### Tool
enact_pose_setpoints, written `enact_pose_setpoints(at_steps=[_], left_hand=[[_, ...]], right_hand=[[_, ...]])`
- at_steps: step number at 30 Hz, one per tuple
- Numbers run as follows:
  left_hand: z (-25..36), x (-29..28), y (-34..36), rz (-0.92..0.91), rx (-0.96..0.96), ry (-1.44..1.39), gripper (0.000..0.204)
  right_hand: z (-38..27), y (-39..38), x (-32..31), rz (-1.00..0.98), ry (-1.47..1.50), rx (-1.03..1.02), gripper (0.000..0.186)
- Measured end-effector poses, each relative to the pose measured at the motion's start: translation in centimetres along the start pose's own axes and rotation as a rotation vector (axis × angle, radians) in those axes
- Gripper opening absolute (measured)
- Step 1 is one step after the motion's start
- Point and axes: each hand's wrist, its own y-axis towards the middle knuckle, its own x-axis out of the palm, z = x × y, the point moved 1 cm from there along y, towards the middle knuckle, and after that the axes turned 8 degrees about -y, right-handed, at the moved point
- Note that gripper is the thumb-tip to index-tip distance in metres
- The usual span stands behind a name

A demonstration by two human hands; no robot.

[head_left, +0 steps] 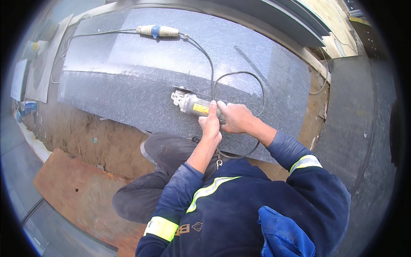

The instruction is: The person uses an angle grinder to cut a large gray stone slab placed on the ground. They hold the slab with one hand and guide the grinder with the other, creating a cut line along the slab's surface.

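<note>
Both my hands grip a dusty grey corded power tool with a yellow label. Its pale metal head faces left and sits by a thin dark line on a large grey metal sheet. My left hand closes around the rear body from the near side, thumb along the top. My right hand wraps the back end from the right. Whether the head is a grinder or a shear, I cannot tell. A black cord loops around beside my right hand.
A white-and-blue plug connector lies on the sheet's far part. Dark metal profiles run behind it. A rusty plate lies at the near left, dirt ground beside it. Dark sheet stretches along the right. A small blue box sits far left.
</note>
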Motion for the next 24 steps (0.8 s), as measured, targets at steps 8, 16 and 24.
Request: enact_pose_setpoints(at_steps=[8, 16, 24], left_hand=[[1.6, -0.8, 2.8, 0.035, 0.000, -0.015, 0.050], [-1.2, -0.7, 1.2, -0.049, 0.022, -0.067, 0.047], [1.3, -0.2, 2.2, 0.048, 0.046, -0.001, 0.050]], right_hand=[[-0.6, 3.3, 1.0, 0.030, -0.006, -0.036, 0.062], [-0.3, 0.1, -0.4, -0.036, -0.002, 0.022, 0.061], [-0.2, 3.0, 1.2, 0.014, 0.005, -0.017, 0.060]])
